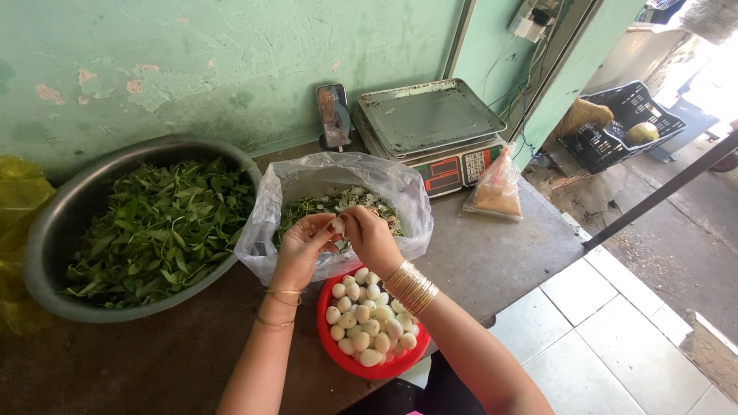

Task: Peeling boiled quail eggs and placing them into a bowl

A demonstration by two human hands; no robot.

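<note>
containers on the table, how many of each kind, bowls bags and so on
metal bowl of green leaves: 1
red bowl of small white eggs: 1
clear plastic bag of scraps, under both hands: 1
small tied bag by the scale: 1
total: 4

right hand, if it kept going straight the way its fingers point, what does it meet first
The right hand points left across the clear plastic bag, so it would first meet the small white egg pinched there, then the left hand's fingers; depth is hard to judge.
</note>
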